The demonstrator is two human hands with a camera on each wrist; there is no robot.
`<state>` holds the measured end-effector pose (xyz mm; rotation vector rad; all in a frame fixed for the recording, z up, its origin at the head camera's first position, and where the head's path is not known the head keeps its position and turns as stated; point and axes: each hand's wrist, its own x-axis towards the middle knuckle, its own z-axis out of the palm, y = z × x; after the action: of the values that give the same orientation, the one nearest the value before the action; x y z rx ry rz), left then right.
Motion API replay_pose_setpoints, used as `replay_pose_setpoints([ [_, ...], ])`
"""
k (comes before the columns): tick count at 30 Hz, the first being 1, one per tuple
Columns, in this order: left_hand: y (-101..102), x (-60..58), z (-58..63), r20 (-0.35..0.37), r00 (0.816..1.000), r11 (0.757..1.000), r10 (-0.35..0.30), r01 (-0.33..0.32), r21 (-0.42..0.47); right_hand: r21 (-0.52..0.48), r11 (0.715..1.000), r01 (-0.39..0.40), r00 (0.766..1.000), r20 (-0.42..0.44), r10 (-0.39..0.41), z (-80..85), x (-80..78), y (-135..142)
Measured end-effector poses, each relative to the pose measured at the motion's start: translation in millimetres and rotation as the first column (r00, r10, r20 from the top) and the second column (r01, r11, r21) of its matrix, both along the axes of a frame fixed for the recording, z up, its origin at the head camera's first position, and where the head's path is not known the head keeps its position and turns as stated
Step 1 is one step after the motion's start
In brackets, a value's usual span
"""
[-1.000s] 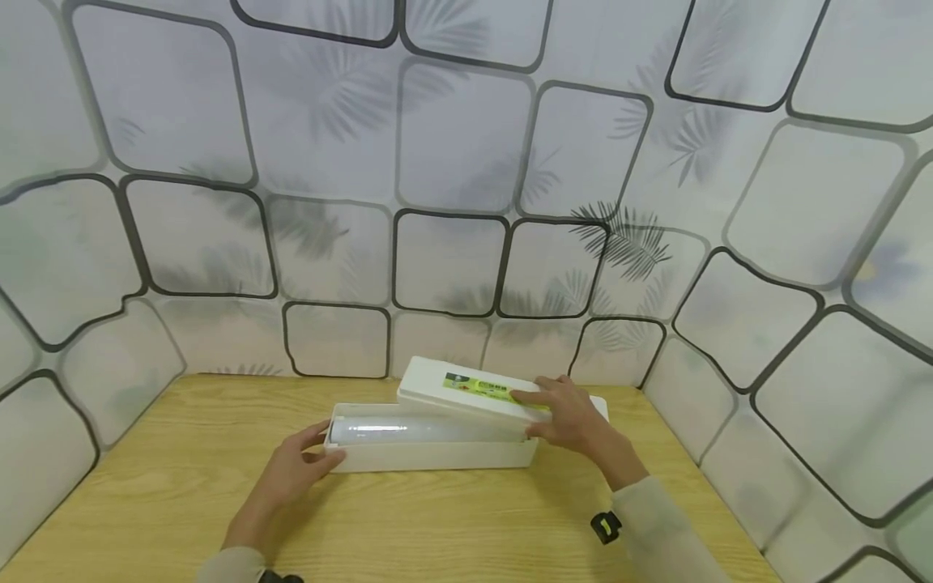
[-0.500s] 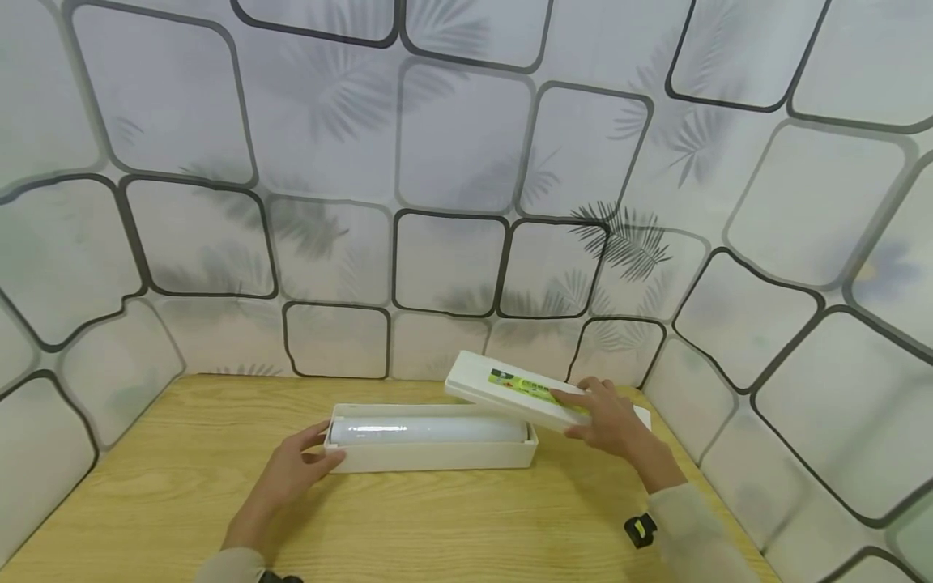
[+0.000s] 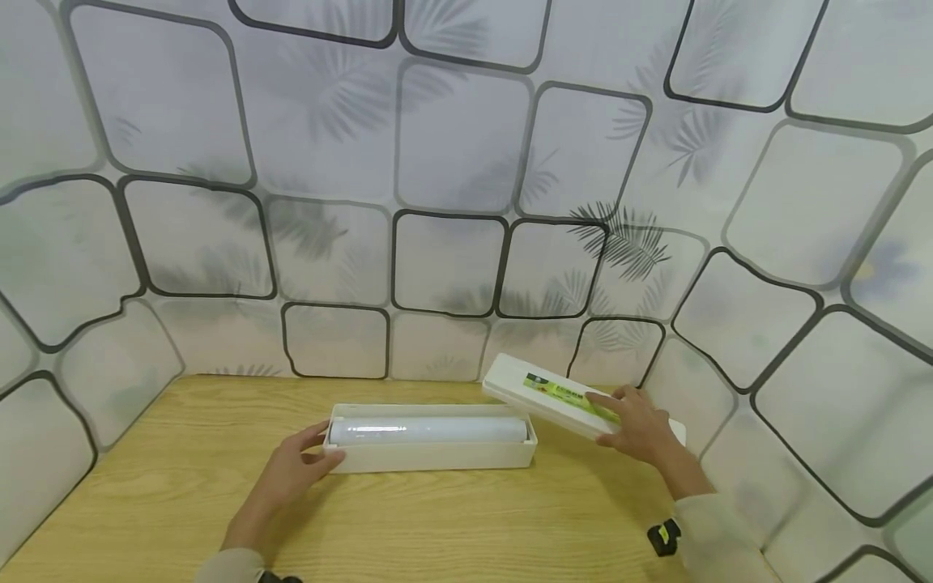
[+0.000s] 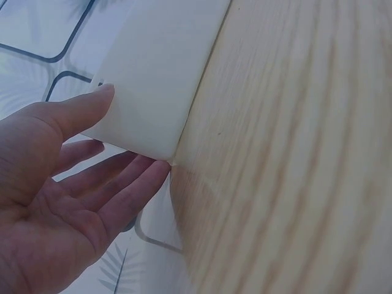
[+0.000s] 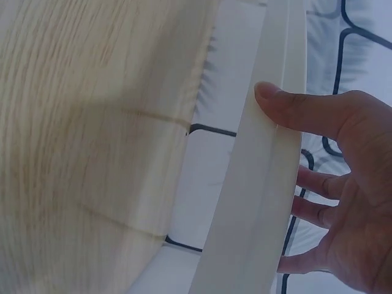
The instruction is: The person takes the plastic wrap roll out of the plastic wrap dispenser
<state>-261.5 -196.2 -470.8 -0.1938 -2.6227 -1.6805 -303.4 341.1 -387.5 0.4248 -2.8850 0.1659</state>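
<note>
Left hand (image 3: 291,470) bare, no rings visible; behind it, pale beige sleeve (image 3: 230,565) and black wrist unit (image 3: 271,578), mostly cut off. Right hand (image 3: 640,427) bare; behind it, matching pale cuff (image 3: 717,530), blocky black unit (image 3: 659,546), yellow-green mark (image 3: 664,534).

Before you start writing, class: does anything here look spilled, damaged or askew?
Nothing visible looks spilled or damaged. Only the lid is askew: it slants, off the box, while the roll inside lies straight. That is hardly odd, though, since the right hand holds the lid.
</note>
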Motion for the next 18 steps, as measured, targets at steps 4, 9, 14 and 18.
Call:
replay_pose_setpoints([
  [4, 0, 0.3, 0.1, 0.005, 1.000, 1.000, -0.002, 0.002, 0.001, -0.014, 0.999, 0.040, 0.999, 0.033, -0.039, -1.8, 1.4, 7],
  [9, 0, 0.4, 0.6, 0.000, 1.000, 1.000, 0.002, -0.002, 0.000, -0.033, 0.996, 0.087, 0.994, 0.066, -0.085, -5.4, 1.5, 15],
  [14, 0, 1.1, 0.3, -0.004, 1.000, 1.000, 0.000, 0.001, 0.011, -0.039, 0.992, 0.121, 0.989, 0.092, -0.117, -7.1, 1.2, 22],
  [18, 1, 1.8, 0.6, 0.001, 1.000, 1.000, 0.000, 0.000, 0.022, -0.059, 0.989, 0.134, 0.985, 0.119, -0.126, -6.9, 1.7, 28],
])
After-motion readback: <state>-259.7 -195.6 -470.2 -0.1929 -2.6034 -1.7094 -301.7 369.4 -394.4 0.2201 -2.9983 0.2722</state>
